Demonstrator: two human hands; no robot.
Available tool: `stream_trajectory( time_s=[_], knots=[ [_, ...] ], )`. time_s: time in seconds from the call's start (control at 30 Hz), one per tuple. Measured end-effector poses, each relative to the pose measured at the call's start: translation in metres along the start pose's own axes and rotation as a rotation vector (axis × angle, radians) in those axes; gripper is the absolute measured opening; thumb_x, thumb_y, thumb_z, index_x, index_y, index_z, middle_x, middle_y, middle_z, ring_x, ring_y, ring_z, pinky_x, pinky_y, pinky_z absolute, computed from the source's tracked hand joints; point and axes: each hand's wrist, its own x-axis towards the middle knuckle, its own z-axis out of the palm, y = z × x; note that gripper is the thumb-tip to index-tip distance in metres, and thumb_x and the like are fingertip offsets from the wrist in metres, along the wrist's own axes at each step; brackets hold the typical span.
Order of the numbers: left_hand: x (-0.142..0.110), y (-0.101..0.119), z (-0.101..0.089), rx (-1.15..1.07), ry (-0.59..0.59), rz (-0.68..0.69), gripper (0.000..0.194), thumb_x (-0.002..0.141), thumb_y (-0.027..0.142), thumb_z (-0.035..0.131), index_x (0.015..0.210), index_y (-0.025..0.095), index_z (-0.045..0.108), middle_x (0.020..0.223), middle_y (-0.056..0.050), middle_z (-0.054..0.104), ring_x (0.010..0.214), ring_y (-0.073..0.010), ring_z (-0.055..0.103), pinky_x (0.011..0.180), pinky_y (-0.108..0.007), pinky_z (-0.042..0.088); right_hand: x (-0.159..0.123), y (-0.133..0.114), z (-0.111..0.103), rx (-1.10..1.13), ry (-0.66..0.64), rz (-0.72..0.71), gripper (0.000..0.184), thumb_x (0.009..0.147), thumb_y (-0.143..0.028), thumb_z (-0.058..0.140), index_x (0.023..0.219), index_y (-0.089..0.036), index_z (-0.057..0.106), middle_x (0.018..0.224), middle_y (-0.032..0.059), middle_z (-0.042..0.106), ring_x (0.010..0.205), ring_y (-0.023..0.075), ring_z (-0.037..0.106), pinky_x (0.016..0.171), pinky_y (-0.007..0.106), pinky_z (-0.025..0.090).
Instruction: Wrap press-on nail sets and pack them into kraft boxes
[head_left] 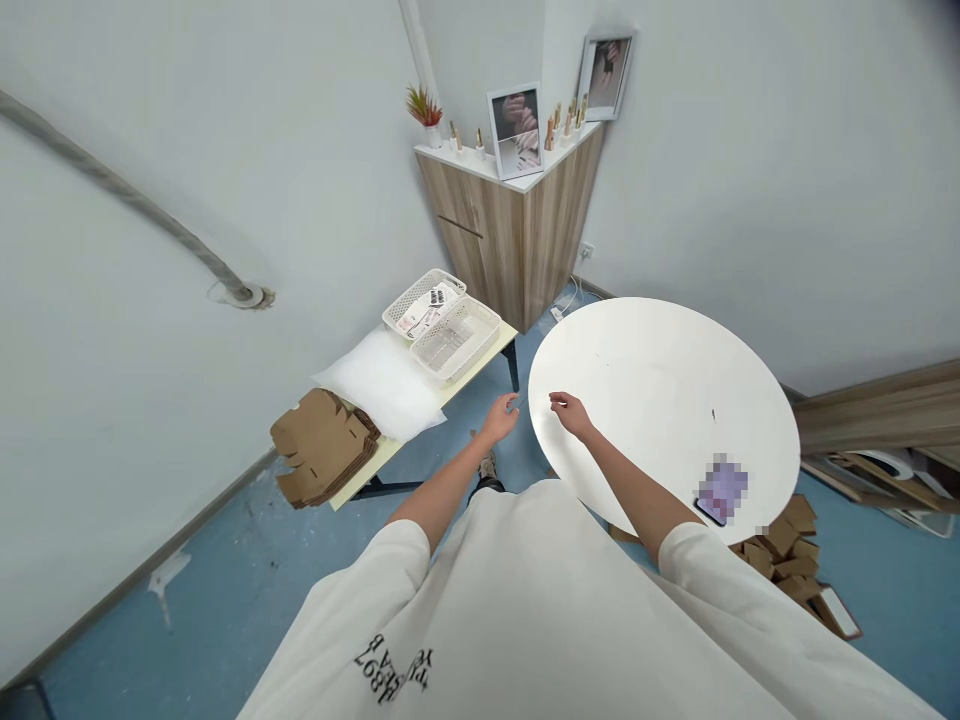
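Observation:
My left hand (501, 416) is held out over the floor, between the narrow side table and the round white table (637, 390). Its fingers curl loosely, apart from the thumb, with nothing visible in them. Above the left edge of the round table hovers my right hand (571, 413), fingers loosely bent and also holding nothing I can see. Left of my left hand, the side table (397, 450) bears a stack of flat brown cardboard boxes (322, 450), white translucent packing sheets (382, 385) and two white plastic baskets. The rear basket (410, 297) contains printed cards; the front basket is (456, 340) beside it.
A blurred-out phone (720, 495) lies near the round table's right edge. Brown cardboard boxes (784, 550) are piled on the floor below. In the corner, a wooden cabinet (510, 240) carries picture frames, small bottles and a plant (426, 110). Cables (571, 298) run along the floor.

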Motion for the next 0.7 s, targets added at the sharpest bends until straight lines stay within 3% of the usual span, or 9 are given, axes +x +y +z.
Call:
stream_trajectory(
  time_s=[0.13,0.27,0.53,0.7],
  knots=[
    [0.027,-0.007,-0.032,0.026,0.043,0.034,0.038,0.09,0.027,0.059,0.128,0.023,0.061,0.14,-0.012,0.055,0.127,-0.027,0.056,0.105,-0.038,0.048,0.026,-0.026,0.018,-0.01,0.018,-0.007,0.033,0.083,-0.026,0.056,0.112,-0.023,0.07,0.12,0.007,0.071,0.104,0.0212,0.067,0.101,0.042,0.05],
    [0.071,-0.016,-0.072,0.051,0.068,0.097,0.038,0.087,0.02,0.059,0.125,0.022,0.062,0.136,-0.012,0.057,0.123,-0.0263,0.058,0.107,-0.04,0.046,0.062,-0.053,0.044,-0.01,0.051,-0.027,0.032,0.083,-0.024,0.056,0.111,-0.023,0.071,0.118,0.0065,0.071,0.101,0.0207,0.068,0.1,0.042,0.051],
    [0.158,-0.035,-0.157,0.107,0.141,0.131,0.045,0.081,0.008,0.053,0.123,0.022,0.063,0.131,-0.009,0.061,0.128,-0.023,0.055,0.114,-0.039,0.041,0.147,-0.121,0.118,-0.025,0.085,-0.056,0.033,0.081,-0.021,0.058,0.111,-0.022,0.072,0.116,0.0065,0.072,0.104,0.0217,0.068,0.101,0.04,0.051],
    [0.203,-0.044,-0.197,0.134,0.127,0.085,0.048,0.08,0.006,0.053,0.124,0.021,0.062,0.137,-0.009,0.058,0.13,-0.0228,0.053,0.115,-0.039,0.04,0.193,-0.142,0.163,-0.036,0.058,-0.049,0.031,0.08,-0.019,0.06,0.109,-0.024,0.073,0.115,0.0038,0.073,0.1,0.0203,0.069,0.102,0.04,0.05]
  ],
)
